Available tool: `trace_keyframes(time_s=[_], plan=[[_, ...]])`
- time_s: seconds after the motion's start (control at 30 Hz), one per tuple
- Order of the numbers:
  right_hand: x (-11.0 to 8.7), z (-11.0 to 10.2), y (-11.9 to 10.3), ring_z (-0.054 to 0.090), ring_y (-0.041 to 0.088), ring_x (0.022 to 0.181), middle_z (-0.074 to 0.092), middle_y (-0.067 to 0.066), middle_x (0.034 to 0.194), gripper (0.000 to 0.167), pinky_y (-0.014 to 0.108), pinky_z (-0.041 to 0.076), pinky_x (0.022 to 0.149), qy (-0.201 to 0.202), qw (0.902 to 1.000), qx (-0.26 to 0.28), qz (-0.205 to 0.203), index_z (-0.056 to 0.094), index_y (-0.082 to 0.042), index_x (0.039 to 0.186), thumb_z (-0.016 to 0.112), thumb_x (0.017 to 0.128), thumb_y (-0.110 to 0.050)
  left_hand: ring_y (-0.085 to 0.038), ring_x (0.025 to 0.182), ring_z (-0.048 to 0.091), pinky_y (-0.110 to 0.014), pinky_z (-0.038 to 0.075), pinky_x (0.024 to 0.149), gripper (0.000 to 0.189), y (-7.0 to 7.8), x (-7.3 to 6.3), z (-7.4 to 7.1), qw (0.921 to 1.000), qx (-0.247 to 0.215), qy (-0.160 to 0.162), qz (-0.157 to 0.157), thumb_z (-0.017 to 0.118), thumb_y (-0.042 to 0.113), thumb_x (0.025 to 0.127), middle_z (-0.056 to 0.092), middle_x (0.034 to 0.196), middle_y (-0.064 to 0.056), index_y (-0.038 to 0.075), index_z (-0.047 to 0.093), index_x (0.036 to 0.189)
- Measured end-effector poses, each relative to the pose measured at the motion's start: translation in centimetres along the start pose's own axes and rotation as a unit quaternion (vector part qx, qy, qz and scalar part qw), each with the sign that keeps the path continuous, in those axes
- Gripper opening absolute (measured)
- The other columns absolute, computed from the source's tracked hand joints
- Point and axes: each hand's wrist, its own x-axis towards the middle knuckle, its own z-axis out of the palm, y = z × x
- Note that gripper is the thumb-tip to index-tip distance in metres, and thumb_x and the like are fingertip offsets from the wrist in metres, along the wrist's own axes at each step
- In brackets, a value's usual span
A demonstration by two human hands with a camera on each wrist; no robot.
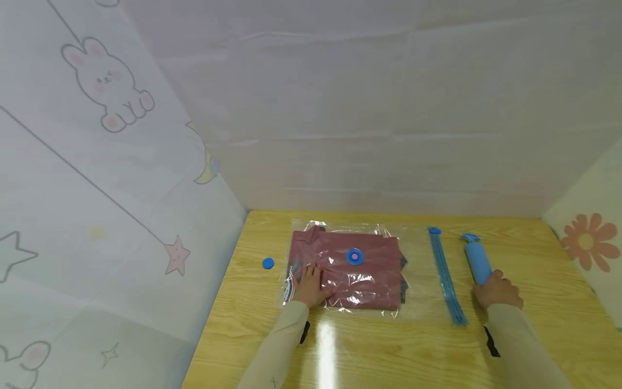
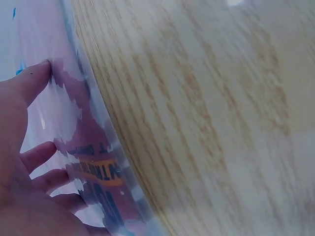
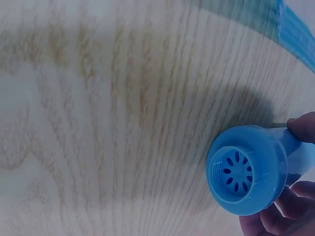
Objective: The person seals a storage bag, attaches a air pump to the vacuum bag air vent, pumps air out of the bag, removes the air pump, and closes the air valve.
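A clear vacuum storage bag (image 1: 418, 270) lies flat on the table with folded dark red clothing (image 1: 374, 283) inside. Its round blue valve (image 1: 354, 256) sits over the clothing. My left hand (image 1: 310, 289) rests on the bag's lower left part, fingers spread; in the left wrist view the fingertips (image 2: 47, 64) touch the plastic. With my right hand (image 1: 499, 292) I grip the lower end of a blue hand pump (image 1: 478, 262), its T-handle pointing away from me. The pump's round end (image 3: 238, 174) with slotted holes shows in the right wrist view, fingers curled around the barrel.
Left of the bag lies a round blue cap (image 1: 268, 263). The blue zip strip (image 1: 447, 281) with its slider (image 1: 434, 230) runs along the bag's right end, close to the pump. Printed cloth walls (image 1: 340, 135) border the wooden table (image 1: 379, 356) at the back and sides.
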Motion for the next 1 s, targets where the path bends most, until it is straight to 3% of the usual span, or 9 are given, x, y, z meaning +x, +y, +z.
trace_keyframes(time_s=[0.33,0.77,1.0], plan=[[0.8,-1.0,-2.4,0.05,0.058,0.089,0.042,0.044,0.105,0.072,0.054,0.043,0.057,0.04,0.9987,0.031,-0.005,0.016,0.023,0.136,0.045,0.093,-0.027,-0.041,0.148,0.016,-0.076,0.009,0.109,0.09,0.3,0.2,-0.7,0.9998,-0.004,-0.013,-0.016,0.068,0.054,0.083,0.027,0.158,-0.015,0.007,0.029,0.15],[1.5,-0.2,-7.0,0.05,0.061,0.098,0.042,0.045,0.119,0.077,0.063,0.046,0.066,0.082,0.991,0.085,-0.065,0.016,0.014,0.145,0.051,0.094,-0.031,-0.042,0.147,0.017,-0.078,0.014,0.106,0.091,0.4,-0.2,-0.4,0.9995,0.008,-0.02,-0.024,0.071,0.052,0.081,0.029,0.156,-0.016,0.005,0.031,0.147],[1.9,0.5,-10.8,0.051,0.06,0.105,0.043,0.044,0.127,0.081,0.067,0.046,0.076,0.107,0.9797,0.132,-0.107,0.017,0.012,0.147,0.058,0.09,-0.027,-0.042,0.146,0.019,-0.079,0.017,0.103,0.085,0.8,0.1,-0.6,0.9998,0.008,-0.006,-0.015,0.073,0.051,0.079,0.035,0.151,-0.015,0.009,0.037,0.144]])
